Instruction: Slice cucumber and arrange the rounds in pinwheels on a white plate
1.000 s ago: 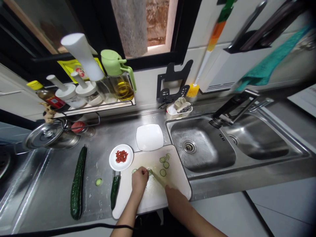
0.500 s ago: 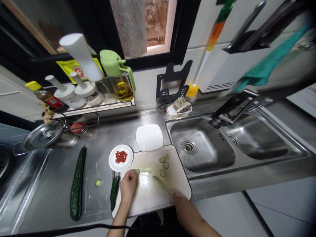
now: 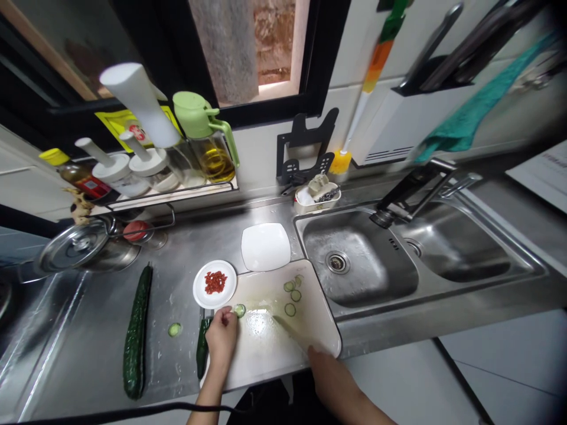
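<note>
My right hand (image 3: 330, 375) is wrapped round a knife (image 3: 290, 332), its blade lying low over the cutting board (image 3: 266, 369) and pointing up-left. At the board's left side my left hand (image 3: 222, 332) has its fingers pinched together, with a cucumber slice (image 3: 240, 310) at the fingertips; how firmly it is gripped is hard to see. Several thin cucumber slices (image 3: 295, 295) lie on the right part of the board. A dark green piece (image 3: 202, 348), which looks like cut cucumber, lies along the board's left edge, partly hidden by my left hand.
Beyond the board stand a white plate (image 3: 266, 247) and a round dish (image 3: 199, 295) of small red pieces. A whole cucumber (image 3: 137, 333) and a cucumber end (image 3: 175, 329) lie on the steel counter. The sink (image 3: 358, 260) is at right, a lidded pot (image 3: 80, 245) at left.
My left hand has shifted a little to the left on the board, and the cucumber slice at its fingertips has moved left too. The right hand and knife are nearly still.
</note>
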A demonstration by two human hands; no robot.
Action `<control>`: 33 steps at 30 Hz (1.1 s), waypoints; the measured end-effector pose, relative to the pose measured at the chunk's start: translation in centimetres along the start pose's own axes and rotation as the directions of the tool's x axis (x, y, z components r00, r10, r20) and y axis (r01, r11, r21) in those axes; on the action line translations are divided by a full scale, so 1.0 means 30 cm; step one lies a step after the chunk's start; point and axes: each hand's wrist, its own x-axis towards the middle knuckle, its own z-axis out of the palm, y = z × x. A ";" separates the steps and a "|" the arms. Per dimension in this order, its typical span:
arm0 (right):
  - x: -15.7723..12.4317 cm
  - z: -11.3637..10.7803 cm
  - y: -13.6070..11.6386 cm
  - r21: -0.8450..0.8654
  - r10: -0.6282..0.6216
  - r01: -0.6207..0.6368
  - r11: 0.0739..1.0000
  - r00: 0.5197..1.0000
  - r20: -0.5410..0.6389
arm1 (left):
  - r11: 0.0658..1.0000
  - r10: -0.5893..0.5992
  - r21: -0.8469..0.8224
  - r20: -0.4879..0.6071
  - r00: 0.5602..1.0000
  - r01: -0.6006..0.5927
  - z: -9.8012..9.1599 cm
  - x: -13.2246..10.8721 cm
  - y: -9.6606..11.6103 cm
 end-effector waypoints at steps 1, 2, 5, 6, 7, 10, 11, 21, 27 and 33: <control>0.002 0.007 0.003 0.003 -0.005 0.005 1.000 1.000 -0.015 | 1.000 0.014 0.007 -0.016 1.000 -0.014 0.002 0.001 -0.002; 0.003 0.014 0.006 0.005 -0.007 0.007 1.000 1.000 -0.028 | 0.999 0.036 0.018 -0.036 0.999 -0.035 0.005 0.003 -0.001; 0.005 0.024 0.008 0.005 0.003 -0.002 1.000 0.999 -0.044 | 0.989 0.140 0.047 -0.065 0.988 -0.137 0.019 0.001 0.031; 0.005 0.025 0.006 0.004 0.010 -0.010 1.000 0.999 -0.041 | 0.982 0.183 0.046 -0.046 0.982 -0.181 0.029 -0.001 0.053; 0.005 0.026 0.004 0.001 0.016 -0.016 1.000 0.999 -0.037 | 0.974 0.225 0.037 -0.006 0.974 -0.224 0.041 -0.004 0.079; 0.004 0.030 -0.002 -0.030 0.022 -0.023 0.999 0.999 -0.029 | 0.934 0.352 -0.005 0.202 0.914 -0.358 0.092 -0.016 0.176; 0.004 0.033 -0.003 -0.041 0.018 -0.020 0.999 0.999 -0.038 | 0.921 0.375 0.002 0.261 0.889 -0.389 0.113 -0.020 0.211; 0.000 0.028 -0.027 -0.071 0.028 -0.032 0.997 0.998 -0.047 | 0.852 0.222 0.284 0.565 0.795 -0.440 0.261 -0.059 0.374; 0.006 0.032 -0.022 -0.034 0.051 -0.054 0.998 0.996 -0.076 | 0.862 0.261 0.228 0.565 0.783 -0.452 0.275 -0.061 0.364; -0.003 0.028 -0.017 -0.068 0.025 -0.029 0.997 0.998 -0.059 | 0.939 0.255 0.069 0.514 0.819 -0.336 0.254 -0.059 0.339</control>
